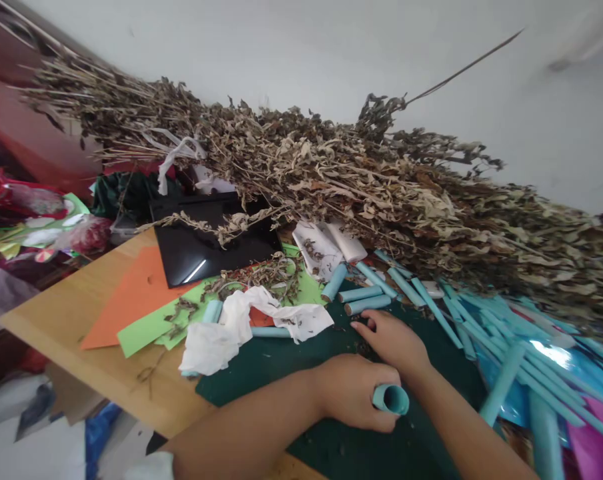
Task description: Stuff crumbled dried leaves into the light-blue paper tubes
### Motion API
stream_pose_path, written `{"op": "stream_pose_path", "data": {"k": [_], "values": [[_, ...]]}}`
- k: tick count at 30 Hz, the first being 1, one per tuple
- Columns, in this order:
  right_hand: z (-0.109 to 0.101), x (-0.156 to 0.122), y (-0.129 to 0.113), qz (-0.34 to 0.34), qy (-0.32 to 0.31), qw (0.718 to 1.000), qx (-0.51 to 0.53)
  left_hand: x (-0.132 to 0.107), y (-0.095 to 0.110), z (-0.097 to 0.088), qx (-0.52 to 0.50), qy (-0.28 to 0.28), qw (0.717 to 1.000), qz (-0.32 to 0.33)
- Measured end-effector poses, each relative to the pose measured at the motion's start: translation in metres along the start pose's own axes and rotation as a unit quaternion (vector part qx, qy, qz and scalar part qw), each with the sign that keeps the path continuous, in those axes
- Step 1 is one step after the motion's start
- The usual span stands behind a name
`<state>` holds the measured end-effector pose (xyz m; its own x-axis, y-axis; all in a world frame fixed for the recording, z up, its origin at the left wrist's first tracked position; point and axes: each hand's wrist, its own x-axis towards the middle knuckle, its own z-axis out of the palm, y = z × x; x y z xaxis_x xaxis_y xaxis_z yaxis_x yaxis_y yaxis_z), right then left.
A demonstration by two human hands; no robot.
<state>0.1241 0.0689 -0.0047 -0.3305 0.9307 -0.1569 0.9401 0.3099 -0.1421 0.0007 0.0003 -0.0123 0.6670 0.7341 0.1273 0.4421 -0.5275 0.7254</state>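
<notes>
My left hand (354, 395) is closed round a light blue rolled paper tube (391, 399), whose open end faces the camera. Just beyond it, my right hand (392, 341) lies palm down on the dark green mat (281, 367), fingers stretched out and holding nothing. Its fingertips are a short way from three loose blue tubes (364, 299). Small dry leaf crumbs lie on the mat around both hands.
A big heap of dried leafy stems (361, 180) runs across the back of the wooden table (71, 313). Several more blue tubes (501, 340) lie to the right. Crumpled white tissue (231, 327), orange paper (136, 293), light green paper (146, 330) and a glossy black sheet (206, 243) lie to the left.
</notes>
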Motion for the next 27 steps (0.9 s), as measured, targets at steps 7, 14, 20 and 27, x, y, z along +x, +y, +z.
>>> {"op": "stream_pose_path", "data": {"k": [7, 14, 20, 27], "values": [[0.005, 0.005, -0.007, -0.032, 0.047, 0.998, 0.036, 0.0, -0.001, 0.001, 0.018, 0.001, 1.0, 0.001], [-0.041, -0.054, 0.014, -0.172, 0.085, 0.972, 0.136, 0.002, 0.001, -0.001, 0.022, -0.034, 0.999, -0.027], [-0.065, -0.093, -0.007, -0.332, 0.049, 0.939, 0.073, 0.005, 0.004, -0.003, 0.042, -0.067, 0.997, -0.022], [-0.062, -0.088, -0.014, -0.289, 0.034, 0.956, 0.03, 0.004, 0.007, -0.006, 0.047, -0.064, 0.997, -0.025]]}}
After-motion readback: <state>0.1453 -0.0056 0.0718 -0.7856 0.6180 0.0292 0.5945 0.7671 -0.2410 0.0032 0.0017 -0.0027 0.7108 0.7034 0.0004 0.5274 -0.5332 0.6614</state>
